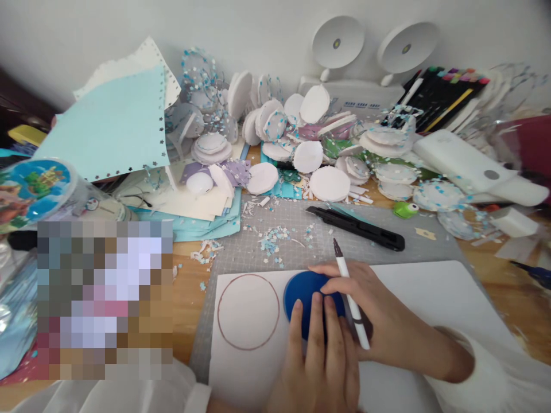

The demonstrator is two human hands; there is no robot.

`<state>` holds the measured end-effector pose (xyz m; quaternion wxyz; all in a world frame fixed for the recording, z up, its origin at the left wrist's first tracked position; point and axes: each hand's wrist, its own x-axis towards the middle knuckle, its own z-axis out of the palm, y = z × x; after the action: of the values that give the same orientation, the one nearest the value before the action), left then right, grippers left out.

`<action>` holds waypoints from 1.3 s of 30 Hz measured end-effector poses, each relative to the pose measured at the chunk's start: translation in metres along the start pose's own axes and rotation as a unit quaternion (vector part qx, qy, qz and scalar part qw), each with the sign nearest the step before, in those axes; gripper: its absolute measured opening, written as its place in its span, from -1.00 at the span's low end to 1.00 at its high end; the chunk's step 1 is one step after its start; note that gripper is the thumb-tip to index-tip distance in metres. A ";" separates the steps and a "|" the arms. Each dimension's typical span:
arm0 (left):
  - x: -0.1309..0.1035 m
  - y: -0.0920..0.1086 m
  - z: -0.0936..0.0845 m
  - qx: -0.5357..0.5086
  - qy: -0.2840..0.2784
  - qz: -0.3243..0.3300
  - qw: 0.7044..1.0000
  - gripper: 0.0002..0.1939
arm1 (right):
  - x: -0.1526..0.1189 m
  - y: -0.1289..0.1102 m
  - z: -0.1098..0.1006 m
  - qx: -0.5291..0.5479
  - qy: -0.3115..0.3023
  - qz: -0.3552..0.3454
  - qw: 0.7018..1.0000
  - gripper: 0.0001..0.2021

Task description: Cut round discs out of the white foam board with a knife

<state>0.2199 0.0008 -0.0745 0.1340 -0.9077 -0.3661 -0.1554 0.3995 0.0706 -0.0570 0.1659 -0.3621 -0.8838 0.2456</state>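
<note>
From my remote seat, the wooden desk (185, 287), largest first. Grey cutting mat (267, 246) over its middle; 1 white sheet (404, 292) on the mat, toward the near edge. A 2-headed white lamp (338, 43) stands by the far edge, discs of white paper (329, 183) heaped before it. Pale blue paper (116, 126) leans toward the far left corner.

My 2 hands work over the sheet. Left hand (316, 350): fingers somewhat spread, fingertips pressing flat on the blue disc (301, 292). Right hand (370, 292): fingertips at the disc's far rim, the white pen (350, 298) held among its fingers, dark tip pointing to the far edge. The blue disc lies on the sheet, just right of 1 drawn circle (248, 311). Black cutter (359, 228) on the mat beyond the sheet. Smallest: green frog-like figure (404, 210), farther right.
</note>
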 end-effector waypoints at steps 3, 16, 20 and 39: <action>0.002 0.000 -0.001 -0.003 0.010 -0.004 1.000 -0.51 | 0.000 0.000 -0.001 -0.002 -0.003 0.001 1.000 -0.54; 0.002 0.000 -0.002 0.001 0.013 0.004 1.000 -0.51 | 0.000 -0.002 0.000 -0.014 0.000 0.002 1.000 -0.54; 0.002 0.000 -0.001 0.004 0.010 0.004 1.000 -0.51 | 0.000 -0.002 0.000 -0.017 0.000 0.001 1.000 -0.54; 0.012 -0.010 -0.020 0.019 -0.037 0.073 0.996 -0.42 | -0.008 0.003 0.000 0.086 0.017 0.011 0.996 -0.27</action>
<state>0.2169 0.0083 -0.0507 0.1484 -0.9344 -0.3062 -0.1051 0.4066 0.0666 -0.0599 0.2092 -0.3603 -0.8522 0.3165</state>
